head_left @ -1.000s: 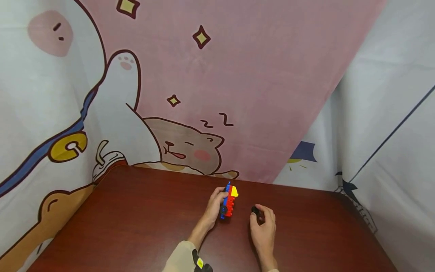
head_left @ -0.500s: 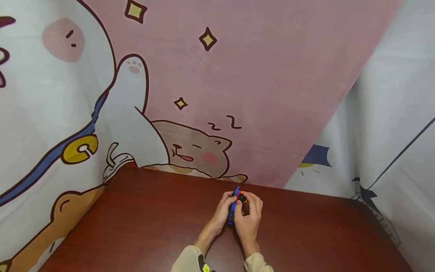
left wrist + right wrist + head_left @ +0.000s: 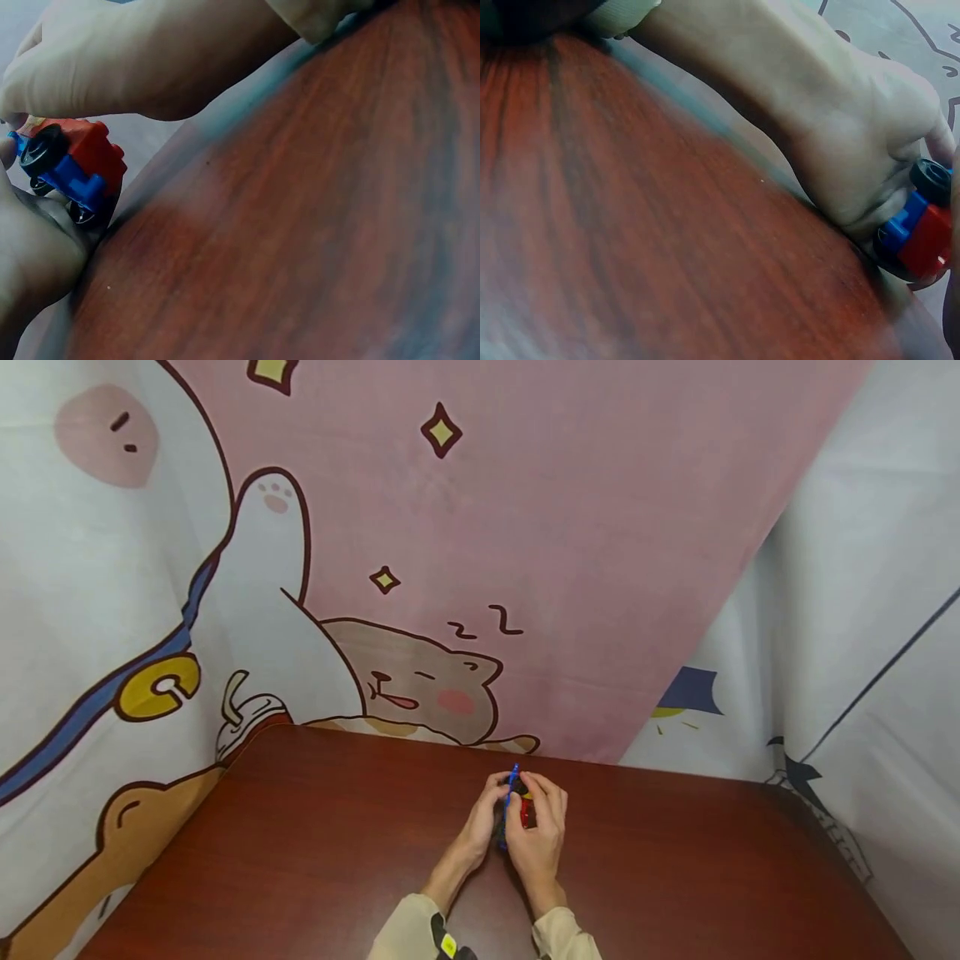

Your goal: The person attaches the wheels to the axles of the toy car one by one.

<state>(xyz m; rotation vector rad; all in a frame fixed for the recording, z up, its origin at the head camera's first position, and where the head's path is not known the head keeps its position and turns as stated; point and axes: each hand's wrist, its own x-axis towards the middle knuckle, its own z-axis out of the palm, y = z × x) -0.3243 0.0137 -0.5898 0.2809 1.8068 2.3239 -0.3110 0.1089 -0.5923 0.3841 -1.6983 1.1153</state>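
Observation:
My left hand [image 3: 477, 828] grips a small toy car of building bricks, with a blue base [image 3: 511, 789] and red bricks [image 3: 97, 154] on it. The car stands on end, its base turned towards the left palm. From the other side my right hand [image 3: 542, 837] reaches over it, thumb along the blue base and fingers pinching a black wheel [image 3: 521, 787] at the far end. In the left wrist view another black wheel [image 3: 43, 150] sits at the car's side. The right wrist view shows the red bricks [image 3: 930, 244] partly; the fingers hide the yellow piece mostly.
A dark red-brown wooden table [image 3: 315, 852] lies under both hands. Behind it hangs a pink and white cloth [image 3: 585, 568] printed with cartoon animals, meeting the table's back edge. More white cloth [image 3: 862, 652] closes off the right side.
My right hand, first apart at the right with the black wheel, has moved left to the car. The car has turned so its blue base shows more. The head view shifted slightly.

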